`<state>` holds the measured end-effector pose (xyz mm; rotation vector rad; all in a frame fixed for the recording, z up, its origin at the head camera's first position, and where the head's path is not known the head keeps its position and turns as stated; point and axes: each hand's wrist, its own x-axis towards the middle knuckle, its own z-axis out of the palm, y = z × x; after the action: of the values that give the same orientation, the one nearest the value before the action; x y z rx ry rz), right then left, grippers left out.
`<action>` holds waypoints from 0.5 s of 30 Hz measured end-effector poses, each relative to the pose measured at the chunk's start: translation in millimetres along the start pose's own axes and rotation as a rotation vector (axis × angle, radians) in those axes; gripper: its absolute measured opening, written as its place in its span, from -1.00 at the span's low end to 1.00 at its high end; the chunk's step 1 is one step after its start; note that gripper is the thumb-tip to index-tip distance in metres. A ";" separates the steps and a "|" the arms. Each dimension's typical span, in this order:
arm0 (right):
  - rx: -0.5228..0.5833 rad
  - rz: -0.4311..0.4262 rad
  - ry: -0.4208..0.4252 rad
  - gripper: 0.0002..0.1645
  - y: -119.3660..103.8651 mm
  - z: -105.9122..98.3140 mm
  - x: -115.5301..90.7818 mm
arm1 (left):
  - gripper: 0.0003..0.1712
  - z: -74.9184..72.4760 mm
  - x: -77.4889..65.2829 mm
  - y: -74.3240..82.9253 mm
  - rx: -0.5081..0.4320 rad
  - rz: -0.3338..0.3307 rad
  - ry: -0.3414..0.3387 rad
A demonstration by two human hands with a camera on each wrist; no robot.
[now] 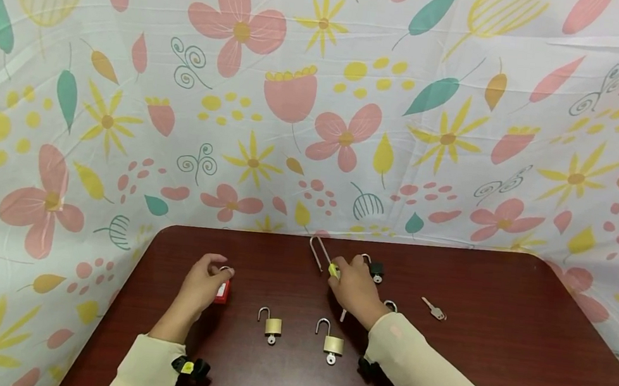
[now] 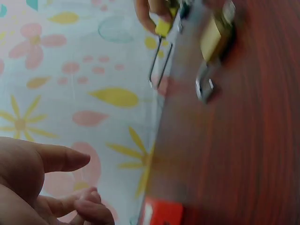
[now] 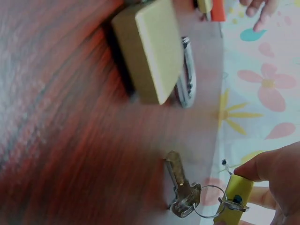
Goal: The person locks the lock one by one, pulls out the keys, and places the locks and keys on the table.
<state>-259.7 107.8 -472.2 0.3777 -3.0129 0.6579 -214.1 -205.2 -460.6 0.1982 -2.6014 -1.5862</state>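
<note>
My right hand (image 1: 356,287) pinches a yellow padlock (image 1: 334,271) by its body. Its long shackle points up and away toward the table's back edge. In the right wrist view a key sits in the yellow padlock (image 3: 231,206), and a ring joins it to a second key (image 3: 180,185). Over on the left, my left hand (image 1: 203,281) is beside a red padlock (image 1: 222,292), partly hiding it. The left wrist view shows that hand's thumb and fingers apart with nothing between them; the red padlock (image 2: 166,213) lies beyond them on the table.
Two brass padlocks (image 1: 273,327) with raised shackles and inserted keys lie mid-table. A dark padlock (image 1: 377,268) lies behind my right hand. Another shackle (image 1: 390,305) shows past my right wrist. Loose keys (image 1: 435,310) lie farther right. A flowered cloth (image 1: 345,127) hangs behind the table.
</note>
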 end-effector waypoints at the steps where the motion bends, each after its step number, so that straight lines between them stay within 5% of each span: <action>1: 0.010 -0.008 0.005 -0.55 -0.5 -1.1 -1.0 | -0.65 2.6 -0.9 3.5 -0.022 0.003 -0.018; 15: 0.110 -0.103 0.088 -0.55 -12.2 -18.7 -25.9 | -0.66 61.5 1.2 37.6 -0.314 0.078 -0.274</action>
<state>-232.0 110.7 -452.4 0.4915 -2.8599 0.8116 -226.5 -134.4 -455.3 -0.1509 -2.4532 -2.0899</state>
